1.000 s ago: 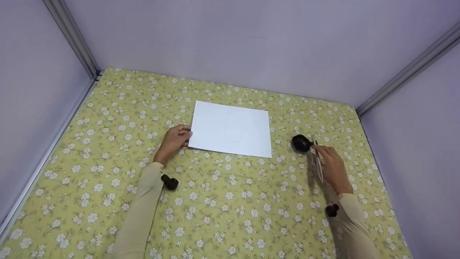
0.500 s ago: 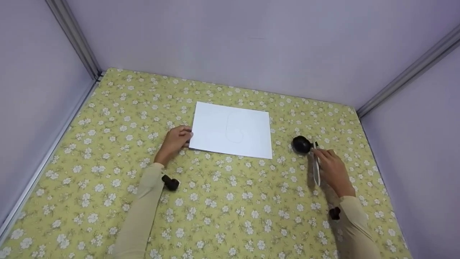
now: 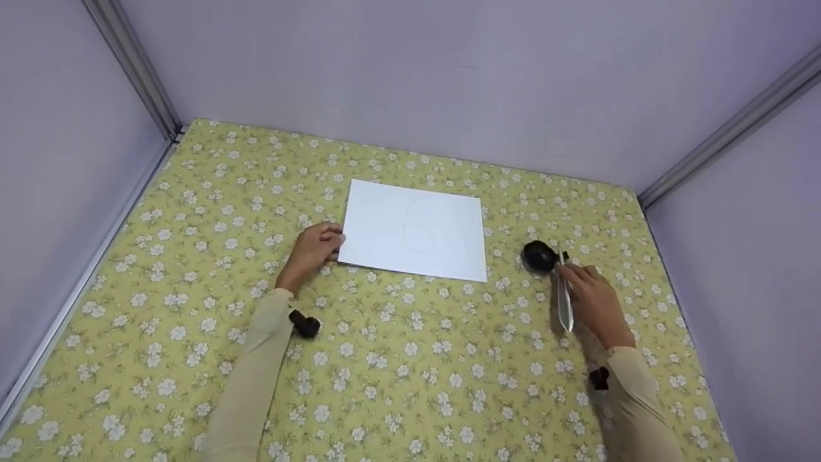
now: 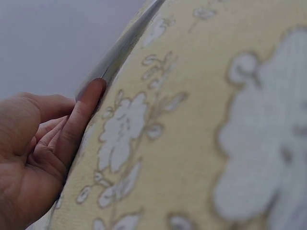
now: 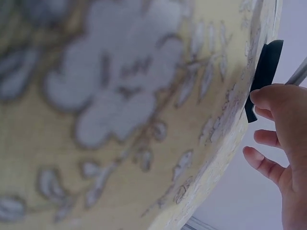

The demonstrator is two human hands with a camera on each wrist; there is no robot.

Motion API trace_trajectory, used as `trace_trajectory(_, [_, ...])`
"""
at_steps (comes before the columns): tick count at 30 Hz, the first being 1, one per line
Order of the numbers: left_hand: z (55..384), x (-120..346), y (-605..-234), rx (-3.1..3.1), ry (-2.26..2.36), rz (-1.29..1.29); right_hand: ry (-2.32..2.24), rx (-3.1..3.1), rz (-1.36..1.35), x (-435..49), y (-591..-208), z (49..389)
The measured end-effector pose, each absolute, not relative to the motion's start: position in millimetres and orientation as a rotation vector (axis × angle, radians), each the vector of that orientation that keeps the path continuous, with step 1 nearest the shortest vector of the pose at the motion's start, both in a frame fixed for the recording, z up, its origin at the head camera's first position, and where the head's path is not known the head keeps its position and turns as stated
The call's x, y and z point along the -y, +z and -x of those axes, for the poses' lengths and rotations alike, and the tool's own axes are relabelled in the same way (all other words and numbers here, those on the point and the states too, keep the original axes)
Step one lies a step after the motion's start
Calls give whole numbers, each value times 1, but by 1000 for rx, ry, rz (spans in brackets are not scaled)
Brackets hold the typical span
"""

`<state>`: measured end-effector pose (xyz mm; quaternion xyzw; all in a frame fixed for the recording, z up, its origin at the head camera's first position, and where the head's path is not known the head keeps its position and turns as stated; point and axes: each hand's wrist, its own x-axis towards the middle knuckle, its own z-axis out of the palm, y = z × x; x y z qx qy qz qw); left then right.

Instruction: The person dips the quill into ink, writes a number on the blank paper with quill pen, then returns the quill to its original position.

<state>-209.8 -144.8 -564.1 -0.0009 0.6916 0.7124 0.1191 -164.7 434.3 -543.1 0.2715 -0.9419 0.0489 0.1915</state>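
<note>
A white sheet of paper [image 3: 378, 224] with a faint curved line lies at the middle of the patterned table. My left hand [image 3: 312, 247] pinches its left edge; in the left wrist view a fingertip [image 4: 98, 86] sits at the slightly raised paper edge. To the right, my right hand [image 3: 596, 305] holds a thin silver, spoon-like utensil [image 3: 564, 308] between thumb and fingers, its leaf-shaped end toward me. Just beyond lies a black round scoop-like thing [image 3: 539, 256] with a short stem. In the right wrist view a flat black bar [image 5: 266, 72] touches the thumb.
A yellow floral cloth [image 3: 410, 372] covers the table. Pale panels stand along the back wall [image 3: 410, 77] and both sides, with metal posts [image 3: 138, 70] at the corners. Black wrist cameras [image 3: 304, 325] sit on both sleeves.
My right hand has shifted slightly down and to the right, and the silver utensil has turned a little with it. The left hand and paper have hardly moved.
</note>
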Motion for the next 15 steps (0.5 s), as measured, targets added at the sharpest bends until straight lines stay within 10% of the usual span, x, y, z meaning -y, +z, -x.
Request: trace_trajectory(15, [211, 144, -566, -2091, 2050, 11, 137, 2659, -809, -433, -543, 166])
